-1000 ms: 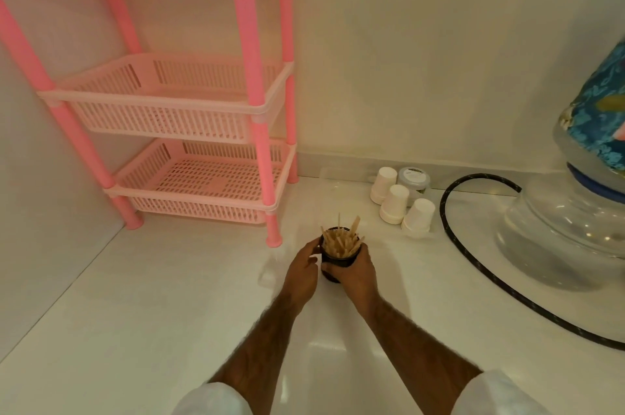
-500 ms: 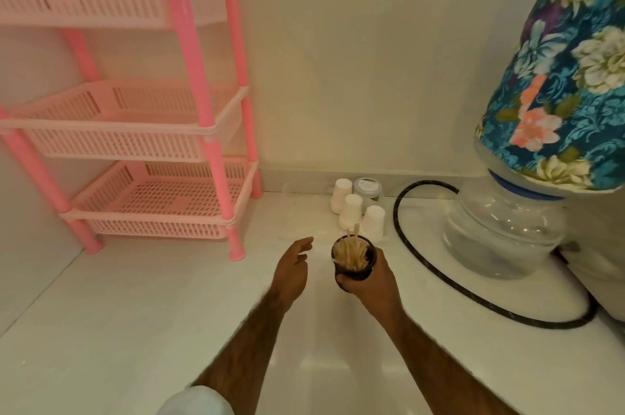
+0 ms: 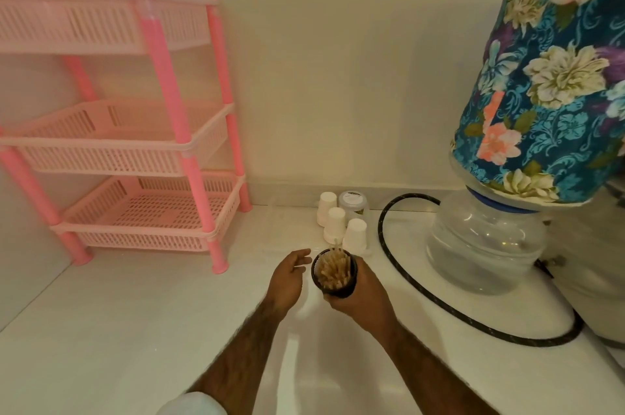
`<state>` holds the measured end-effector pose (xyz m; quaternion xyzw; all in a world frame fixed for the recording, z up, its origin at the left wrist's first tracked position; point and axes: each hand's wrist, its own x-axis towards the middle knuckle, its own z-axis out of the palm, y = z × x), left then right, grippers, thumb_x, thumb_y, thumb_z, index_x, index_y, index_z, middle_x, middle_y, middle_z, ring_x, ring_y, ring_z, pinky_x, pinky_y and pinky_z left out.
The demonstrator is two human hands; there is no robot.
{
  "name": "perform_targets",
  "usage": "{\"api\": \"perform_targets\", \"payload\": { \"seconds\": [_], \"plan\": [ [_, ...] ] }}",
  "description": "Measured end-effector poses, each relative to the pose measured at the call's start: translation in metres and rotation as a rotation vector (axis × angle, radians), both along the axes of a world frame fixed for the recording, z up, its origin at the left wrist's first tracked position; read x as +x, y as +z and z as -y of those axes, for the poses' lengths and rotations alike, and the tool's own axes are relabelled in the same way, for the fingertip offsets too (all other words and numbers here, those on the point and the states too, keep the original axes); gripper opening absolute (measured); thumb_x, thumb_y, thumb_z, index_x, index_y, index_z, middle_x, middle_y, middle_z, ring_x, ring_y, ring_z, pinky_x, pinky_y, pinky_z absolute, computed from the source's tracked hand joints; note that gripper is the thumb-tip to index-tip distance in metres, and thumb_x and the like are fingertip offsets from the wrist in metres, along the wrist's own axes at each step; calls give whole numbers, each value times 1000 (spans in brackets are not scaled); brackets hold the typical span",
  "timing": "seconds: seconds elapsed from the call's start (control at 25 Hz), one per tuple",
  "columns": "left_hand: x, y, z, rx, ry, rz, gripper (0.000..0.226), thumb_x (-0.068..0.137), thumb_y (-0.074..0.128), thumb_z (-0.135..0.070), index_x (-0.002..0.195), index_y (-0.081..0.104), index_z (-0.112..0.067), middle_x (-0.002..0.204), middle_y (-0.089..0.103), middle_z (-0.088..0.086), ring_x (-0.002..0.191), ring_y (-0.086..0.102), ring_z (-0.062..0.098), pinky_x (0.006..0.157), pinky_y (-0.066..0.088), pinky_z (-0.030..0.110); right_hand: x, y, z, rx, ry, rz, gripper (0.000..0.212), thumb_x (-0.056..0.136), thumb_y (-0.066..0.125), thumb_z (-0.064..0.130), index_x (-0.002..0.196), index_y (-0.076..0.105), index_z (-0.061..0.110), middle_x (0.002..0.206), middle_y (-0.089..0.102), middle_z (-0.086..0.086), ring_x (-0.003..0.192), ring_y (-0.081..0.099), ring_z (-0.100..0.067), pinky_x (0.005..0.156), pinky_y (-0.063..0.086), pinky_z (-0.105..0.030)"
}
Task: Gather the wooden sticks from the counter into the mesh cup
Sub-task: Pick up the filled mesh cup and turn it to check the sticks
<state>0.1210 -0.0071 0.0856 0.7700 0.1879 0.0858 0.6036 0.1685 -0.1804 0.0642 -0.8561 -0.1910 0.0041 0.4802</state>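
Observation:
A black mesh cup (image 3: 350, 286) packed with several wooden sticks (image 3: 333, 270) is held above the white counter (image 3: 118, 330), tilted so I look into its mouth. My right hand (image 3: 362, 296) grips the cup from below and the right side. My left hand (image 3: 287, 276) hovers just left of the cup with relaxed fingers, apart from it and holding nothing. No loose sticks show on the counter.
A pink three-tier plastic rack (image 3: 135, 144) stands at the back left. Three white paper cups (image 3: 334, 223) and a small lidded jar (image 3: 353, 201) sit by the wall. A black hose (image 3: 389, 255) loops round a water jug (image 3: 483, 245) with a floral cover (image 3: 548, 83) at right.
One second ago both hands cupped the mesh cup on the counter. My left hand has let go and moved left; my right hand has lifted and tilted the cup. The view swung right.

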Motion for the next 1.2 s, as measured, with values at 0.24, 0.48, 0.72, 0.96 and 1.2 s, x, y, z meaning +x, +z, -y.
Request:
{"api": "perform_targets", "payload": {
  "seconds": [0.24, 0.48, 0.72, 0.96, 1.2],
  "plan": [
    [16, 10, -15, -95, -63, -17, 38, 102, 35, -6, 124, 63, -21, 115, 69, 0, 112, 61, 22, 97, 49, 40, -10, 14, -12, 84, -102, 74, 84, 53, 84, 57, 125, 42, 45, 117, 56, 26, 108, 57, 2, 84, 52, -12],
    [17, 11, -22, -107, -93, -10, 35, 102, 36, -7, 124, 62, -15, 119, 68, 4, 113, 61, 25, 100, 48, 43, -16, 13, -27, 110, -164, 14, 85, 53, 85, 56, 126, 45, 36, 116, 57, 18, 108, 58, -5, 85, 54, -19],
    [13, 8, -28, -102, -93, -33, 38, 100, 34, -3, 121, 64, -12, 119, 68, 5, 113, 61, 26, 99, 48, 42, -24, 17, -32, 89, -167, 33, 86, 53, 85, 55, 127, 46, 35, 117, 58, 16, 109, 58, -6, 85, 54, -19],
    [10, 5, -26, -100, -67, -46, 38, 100, 35, -3, 121, 65, -12, 120, 67, 6, 113, 61, 25, 96, 48, 39, -24, 16, -29, 57, -143, 25, 85, 54, 86, 52, 128, 47, 33, 119, 59, 16, 110, 58, -7, 86, 56, -23],
    [7, 2, -18, -113, -66, -45, 34, 105, 34, -10, 119, 65, -12, 119, 68, 6, 112, 62, 26, 97, 49, 41, -20, 6, -28, 8, -166, -26, 89, 54, 83, 55, 131, 46, 32, 122, 60, 12, 110, 57, -8, 89, 55, -24]
  ]
}}
